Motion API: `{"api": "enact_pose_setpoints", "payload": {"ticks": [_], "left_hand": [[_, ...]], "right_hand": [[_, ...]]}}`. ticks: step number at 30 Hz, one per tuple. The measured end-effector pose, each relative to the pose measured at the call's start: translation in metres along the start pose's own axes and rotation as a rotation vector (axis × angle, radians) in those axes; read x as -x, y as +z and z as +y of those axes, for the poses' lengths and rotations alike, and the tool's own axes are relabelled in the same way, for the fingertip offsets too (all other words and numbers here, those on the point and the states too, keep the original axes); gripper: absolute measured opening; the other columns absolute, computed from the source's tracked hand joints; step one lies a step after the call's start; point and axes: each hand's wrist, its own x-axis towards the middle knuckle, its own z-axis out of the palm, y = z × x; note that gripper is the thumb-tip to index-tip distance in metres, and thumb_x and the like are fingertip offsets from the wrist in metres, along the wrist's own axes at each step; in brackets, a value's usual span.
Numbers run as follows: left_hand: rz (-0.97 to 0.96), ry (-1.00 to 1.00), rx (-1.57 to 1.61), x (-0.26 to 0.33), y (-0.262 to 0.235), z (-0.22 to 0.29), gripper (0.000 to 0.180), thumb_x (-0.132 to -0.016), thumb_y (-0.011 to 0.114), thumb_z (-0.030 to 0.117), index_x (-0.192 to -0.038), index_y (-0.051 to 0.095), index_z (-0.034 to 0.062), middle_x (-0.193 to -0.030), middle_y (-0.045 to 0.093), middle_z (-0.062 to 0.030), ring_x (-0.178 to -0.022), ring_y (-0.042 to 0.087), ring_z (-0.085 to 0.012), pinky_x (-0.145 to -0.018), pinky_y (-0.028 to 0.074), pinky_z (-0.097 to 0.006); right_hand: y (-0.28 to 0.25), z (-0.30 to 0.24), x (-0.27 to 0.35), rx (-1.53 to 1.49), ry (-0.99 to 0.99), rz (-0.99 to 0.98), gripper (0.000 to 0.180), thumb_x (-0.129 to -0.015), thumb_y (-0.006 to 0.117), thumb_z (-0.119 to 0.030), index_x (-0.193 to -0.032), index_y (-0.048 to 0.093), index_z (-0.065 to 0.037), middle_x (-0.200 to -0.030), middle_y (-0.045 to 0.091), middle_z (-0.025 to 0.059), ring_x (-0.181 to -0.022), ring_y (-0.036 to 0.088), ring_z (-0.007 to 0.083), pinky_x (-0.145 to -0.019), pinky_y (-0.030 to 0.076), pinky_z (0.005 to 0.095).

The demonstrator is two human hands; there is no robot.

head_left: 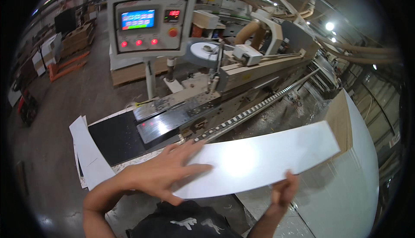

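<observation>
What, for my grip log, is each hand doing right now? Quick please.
Left hand: open, fingers spread, at the left end of the long white panel.
Right hand: closed, holding that panel's near edge.

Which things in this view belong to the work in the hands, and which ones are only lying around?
Belongs to the work:
- long white panel, under the left hand, pinched by the right hand
- probably the machine with the lit control panel

Apparently only lying around:
- orange pallet jack
- loose white strips at the machine's near left end
</observation>
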Motion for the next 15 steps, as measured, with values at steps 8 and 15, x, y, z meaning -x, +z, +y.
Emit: {"api": "enact_pose_setpoints", "payload": {"ticks": [8,15], "left_hand": [[0.04,-0.543,0.0,0.194,0.117,-0.13,0.109,-0.054,0.094,0.035,-0.153,0.052,0.0208,-0.163,0.023,-0.0338,-0.148,0.028,-0.0549,-0.119,0.024,-0.065],[0.186,-0.622,-0.061,0.261,0.146,-0.205,0.106,-0.05,0.096,0.034,-0.148,0.059,0.0224,-0.161,0.029,-0.0308,-0.146,0.031,-0.0543,-0.118,0.026,-0.066]], "right_hand": [[0.084,0.279,0.022,0.091,0.782,-0.222,0.024,-0.099,0.067,-0.007,-0.121,0.061,-0.003,-0.109,0.068,0.0098,-0.098,0.071,0.0263,-0.09,0.064,0.0475],[0.142,0.405,0.028,0.241,0.872,-0.274,0.025,-0.097,0.068,-0.005,-0.121,0.059,-0.001,-0.11,0.068,0.0112,-0.097,0.071,0.0254,-0.088,0.065,0.0467]]}}
